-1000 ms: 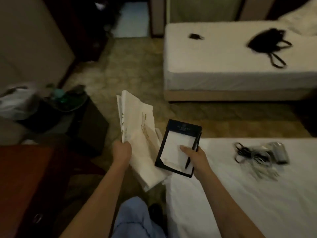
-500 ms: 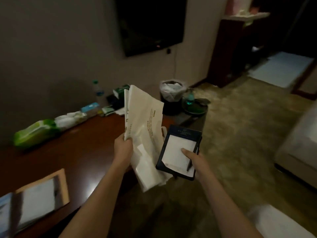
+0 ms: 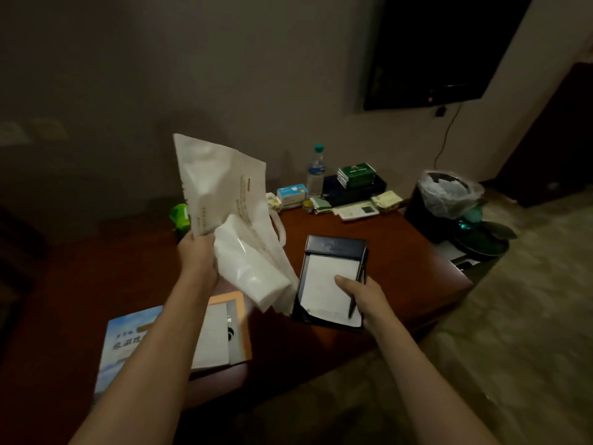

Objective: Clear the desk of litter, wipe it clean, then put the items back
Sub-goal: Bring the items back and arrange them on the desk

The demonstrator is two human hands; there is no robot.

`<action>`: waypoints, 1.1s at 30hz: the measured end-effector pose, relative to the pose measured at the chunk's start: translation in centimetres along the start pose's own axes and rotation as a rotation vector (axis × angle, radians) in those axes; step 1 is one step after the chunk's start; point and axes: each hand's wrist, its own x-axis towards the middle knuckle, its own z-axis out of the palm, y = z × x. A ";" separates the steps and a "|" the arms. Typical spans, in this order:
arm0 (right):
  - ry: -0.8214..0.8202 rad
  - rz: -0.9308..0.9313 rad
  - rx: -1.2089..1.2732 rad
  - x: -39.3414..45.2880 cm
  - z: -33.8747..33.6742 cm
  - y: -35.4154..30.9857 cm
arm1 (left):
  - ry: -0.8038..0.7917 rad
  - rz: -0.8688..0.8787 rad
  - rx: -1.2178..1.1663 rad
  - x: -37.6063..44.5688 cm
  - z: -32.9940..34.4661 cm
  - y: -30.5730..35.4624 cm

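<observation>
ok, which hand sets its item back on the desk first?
Right, probably. The right hand holds the notepad flat, low over bare desk. The left hand grips white bags raised upright.

Your two hands hold things above the desk [image 3: 401, 248], which fills the middle of the frame.

Your left hand [image 3: 197, 255] grips a sheaf of bags [image 3: 231, 213] at centre; right of it your right hand [image 3: 362, 292] holds a notepad holder [image 3: 330, 281] with a pen [image 3: 357, 292] along its right edge. Under your left forearm, at lower left, booklets [image 3: 221, 329] lie on the desk. Along the desk's far edge against the wall stand a bottle [image 3: 316, 170], small boxes [image 3: 356, 176] and cards [image 3: 356, 210]. Right of the desk, at the frame's right, stands a lined bin [image 3: 446, 194]. A television [image 3: 449, 43] hangs at upper right.
</observation>
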 end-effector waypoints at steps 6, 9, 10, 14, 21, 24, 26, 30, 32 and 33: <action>-0.047 0.081 -0.115 3.9 4.7 1.0 | 0.113 -0.040 -0.101 4.6 -2.7 -0.2; -0.073 0.114 -0.163 7.0 6.5 1.4 | 0.179 -0.072 -0.193 6.5 -3.6 -0.4; -0.080 0.125 -0.176 7.9 7.0 1.5 | 0.199 -0.078 -0.221 7.2 -4.0 -0.5; -0.139 0.189 -0.220 11.1 8.2 1.9 | 0.273 -0.057 -0.315 9.6 -5.3 -1.2; -0.230 0.316 -0.281 15.2 8.6 4.6 | 0.456 -0.240 -0.327 10.7 -7.0 -10.4; -0.230 0.388 -0.312 16.1 7.9 6.4 | 0.474 -0.391 -0.316 10.6 -7.7 -13.2; -0.219 0.425 -0.322 16.4 7.3 7.3 | 0.480 -0.503 -0.324 10.7 -8.4 -14.4; -0.241 0.480 -0.330 16.7 6.6 8.9 | 0.538 -0.599 -0.264 10.2 -9.0 -15.6; -0.247 0.502 -0.330 16.6 6.3 9.5 | 0.564 -0.615 -0.222 10.2 -9.1 -15.8; -0.247 0.510 -0.337 16.6 6.1 9.7 | 0.572 -0.620 -0.186 10.3 -9.1 -15.8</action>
